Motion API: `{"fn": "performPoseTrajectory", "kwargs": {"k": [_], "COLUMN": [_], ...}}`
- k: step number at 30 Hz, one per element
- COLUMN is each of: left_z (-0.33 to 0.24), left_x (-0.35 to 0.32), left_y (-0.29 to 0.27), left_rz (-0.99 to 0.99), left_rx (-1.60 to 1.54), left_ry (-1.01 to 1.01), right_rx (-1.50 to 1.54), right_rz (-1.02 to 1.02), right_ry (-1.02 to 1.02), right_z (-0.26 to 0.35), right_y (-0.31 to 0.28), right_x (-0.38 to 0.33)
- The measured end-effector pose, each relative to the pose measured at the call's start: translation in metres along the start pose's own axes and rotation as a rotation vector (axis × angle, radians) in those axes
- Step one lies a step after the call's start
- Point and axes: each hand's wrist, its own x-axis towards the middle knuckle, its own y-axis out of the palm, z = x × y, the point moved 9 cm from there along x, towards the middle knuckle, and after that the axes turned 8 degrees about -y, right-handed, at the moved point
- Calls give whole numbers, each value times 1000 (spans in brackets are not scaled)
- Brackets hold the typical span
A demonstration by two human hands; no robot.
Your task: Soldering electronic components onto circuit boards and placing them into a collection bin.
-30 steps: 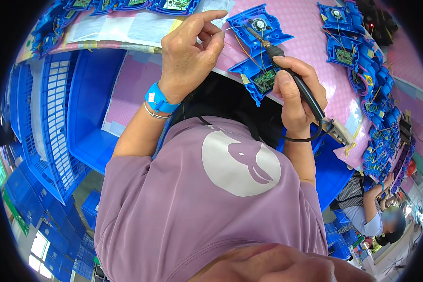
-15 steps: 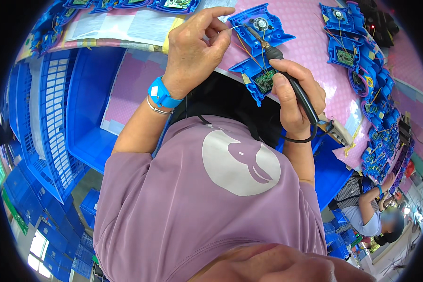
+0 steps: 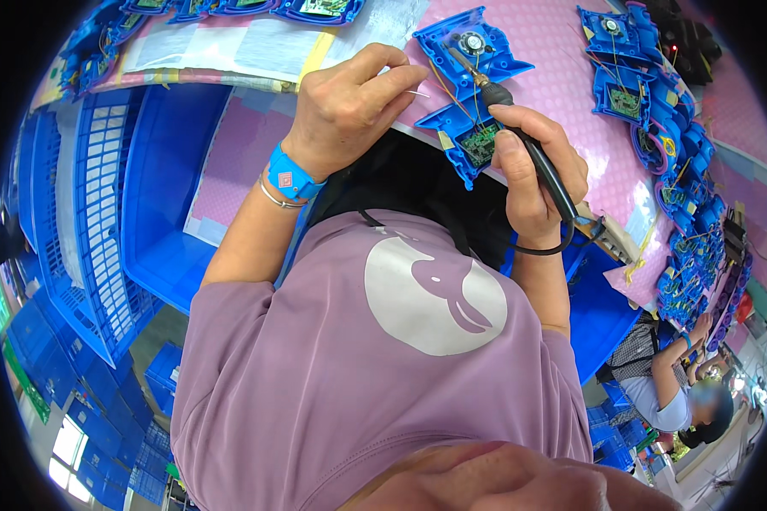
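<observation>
My right hand (image 3: 539,166) is wrapped round the black handle of a soldering iron (image 3: 533,153). Its metal tip reaches over a blue plastic housing half (image 3: 504,66), close to the round speaker (image 3: 471,43) fixed inside. Thin wires run from there to a second blue housing piece (image 3: 463,167), which bears a green circuit board (image 3: 479,146) and lies at the table's near edge. My left hand (image 3: 354,102), left of the housings, pinches a thin strand of solder wire (image 3: 416,93) between thumb and forefinger. The strand's end is clear of the iron's tip.
Similar blue housings (image 3: 622,102) with boards and wires line the right side, and several more (image 3: 324,8) stand along the far left edge. Blue crates (image 3: 158,196) are at my left. A soldering-iron cord (image 3: 541,252) loops below my right wrist. A co-worker (image 3: 669,392) sits at far right.
My left hand has drawn back down and left, taking the solder wire away from the iron's tip. The right hand and iron have stayed nearly still.
</observation>
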Motion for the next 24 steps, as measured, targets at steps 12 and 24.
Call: {"fn": "performPoseTrajectory", "kwargs": {"k": [12, 24], "left_z": [-3, -1], "left_x": [13, 12], "left_y": [10, 8], "left_rz": [1, 2], "left_rx": [-6, -28], "left_ry": [76, 73], "right_rx": [58, 36], "right_rz": [-38, -18], "right_ry": [1, 5], "right_z": [-3, -3], "right_y": [-4, -1], "right_x": [-3, -1]}}
